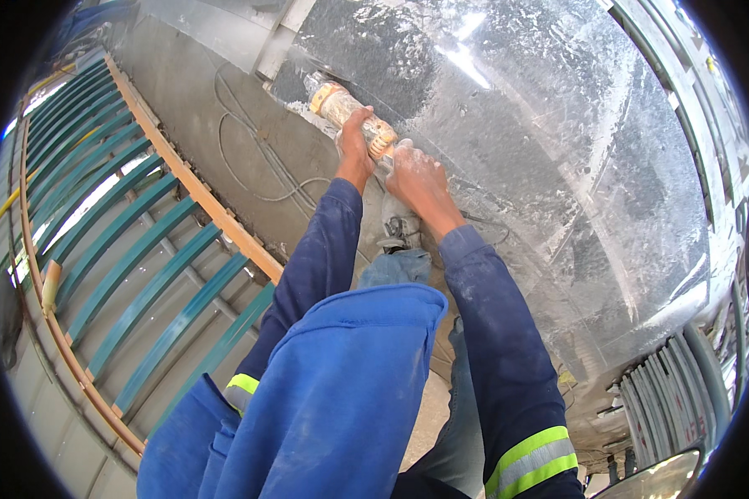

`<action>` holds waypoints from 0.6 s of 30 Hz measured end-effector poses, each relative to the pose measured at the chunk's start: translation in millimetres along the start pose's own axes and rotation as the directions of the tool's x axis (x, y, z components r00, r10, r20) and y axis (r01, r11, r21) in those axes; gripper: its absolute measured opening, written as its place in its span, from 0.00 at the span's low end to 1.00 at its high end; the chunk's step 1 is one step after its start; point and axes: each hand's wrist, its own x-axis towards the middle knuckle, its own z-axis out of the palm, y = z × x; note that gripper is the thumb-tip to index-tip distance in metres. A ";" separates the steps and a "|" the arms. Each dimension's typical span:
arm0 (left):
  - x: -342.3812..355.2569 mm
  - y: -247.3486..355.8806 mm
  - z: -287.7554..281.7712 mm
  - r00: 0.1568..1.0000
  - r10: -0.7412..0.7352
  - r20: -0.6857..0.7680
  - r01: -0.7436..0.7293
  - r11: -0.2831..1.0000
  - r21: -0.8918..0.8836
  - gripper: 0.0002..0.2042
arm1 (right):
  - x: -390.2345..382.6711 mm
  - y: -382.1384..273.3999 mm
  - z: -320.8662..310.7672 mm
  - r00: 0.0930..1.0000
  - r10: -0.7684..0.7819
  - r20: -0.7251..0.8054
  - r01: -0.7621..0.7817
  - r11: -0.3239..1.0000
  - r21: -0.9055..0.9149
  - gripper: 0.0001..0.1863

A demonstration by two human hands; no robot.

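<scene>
Both of my hands grip a dusty yellow angle grinder [334,101]. My left hand [354,137] wraps the tool's body near its head. My right hand [418,181] holds the rear of the handle, closer to me. The tool's front end meets the lower left corner of a large grey stone slab [541,141] whose surface is streaked with white dust. White powder lies around the contact spot. My arms are in dark blue sleeves with yellow reflective bands.
A thin cable [250,158] loops over the concrete floor [200,91] left of the tool. A rack of teal metal bars with an orange wooden edge [125,249] runs along the left. Grey bars [666,391] lean at the lower right.
</scene>
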 end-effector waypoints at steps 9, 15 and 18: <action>9.3 6.0 0.6 0.999 -0.019 -0.042 0.020 0.999 0.043 0.14 | 7.3 -5.9 -1.3 1.000 0.004 -0.019 -0.005 0.999 -0.046 0.15; -9.2 -1.3 2.1 0.997 -0.057 -0.046 0.057 0.998 0.018 0.13 | -11.0 -4.7 -13.0 0.998 0.041 0.045 -0.041 0.999 -0.019 0.15; -20.2 -12.6 0.0 1.000 -0.026 0.001 0.026 1.000 0.015 0.15 | -24.8 1.2 -18.4 0.995 0.064 0.077 -0.063 0.998 -0.011 0.15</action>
